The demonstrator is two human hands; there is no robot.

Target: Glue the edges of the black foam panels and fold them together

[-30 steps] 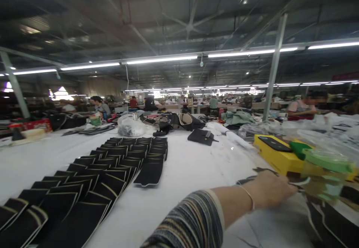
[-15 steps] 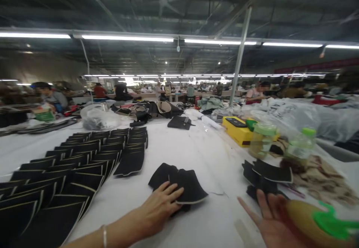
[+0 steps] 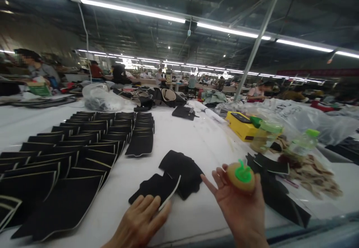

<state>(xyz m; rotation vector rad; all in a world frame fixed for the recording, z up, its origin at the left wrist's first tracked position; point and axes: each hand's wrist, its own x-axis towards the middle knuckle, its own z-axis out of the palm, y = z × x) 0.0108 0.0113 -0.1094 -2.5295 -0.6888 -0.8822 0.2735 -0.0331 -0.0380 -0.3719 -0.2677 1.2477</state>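
Observation:
My left hand (image 3: 144,216) pinches the edge of a black piece with a pale border (image 3: 154,188), which overlaps other black pieces (image 3: 182,169) on the white table (image 3: 207,136). To the right, my right hand (image 3: 238,203) is palm up and holds a rounded yellow-brown bottle with a green nozzle (image 3: 241,177), its fingers partly spread. Beyond that hand lie more dark pieces (image 3: 276,192). Rows of black pieces with pale edges (image 3: 67,188) overlap across the left of the table.
At the right stand a yellow box (image 3: 241,126), a jar with murky contents (image 3: 265,138) and a clear bottle (image 3: 303,143) beside a patterned cloth (image 3: 316,177). Plastic bags and dark goods lie farther back. Several people sit at distant tables.
My left hand has moved down and left, and a black piece is now turned apart from the others. My right hand has moved left and turned up, showing the bottle. The view has tilted.

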